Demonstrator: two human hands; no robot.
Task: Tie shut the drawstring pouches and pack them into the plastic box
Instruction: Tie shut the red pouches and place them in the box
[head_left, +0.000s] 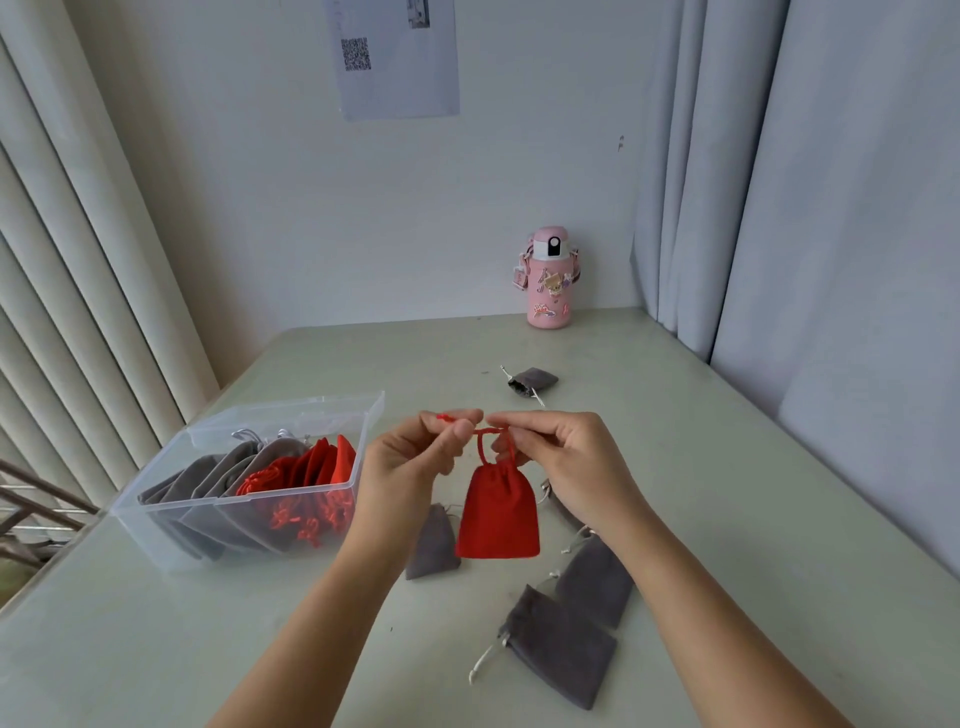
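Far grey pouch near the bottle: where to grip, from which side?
Likely best: pinch the far pouch at its gathered neck, coming down from above at its left end. It lies flat on the table, so the body offers little to grasp. The bunched neck looks thicker, and both cords splay out there, handy for tying.

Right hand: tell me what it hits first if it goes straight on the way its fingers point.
Probably the left hand: the right hand points leftward along the red cord, where the left fingers pinch it. Depth unclear.
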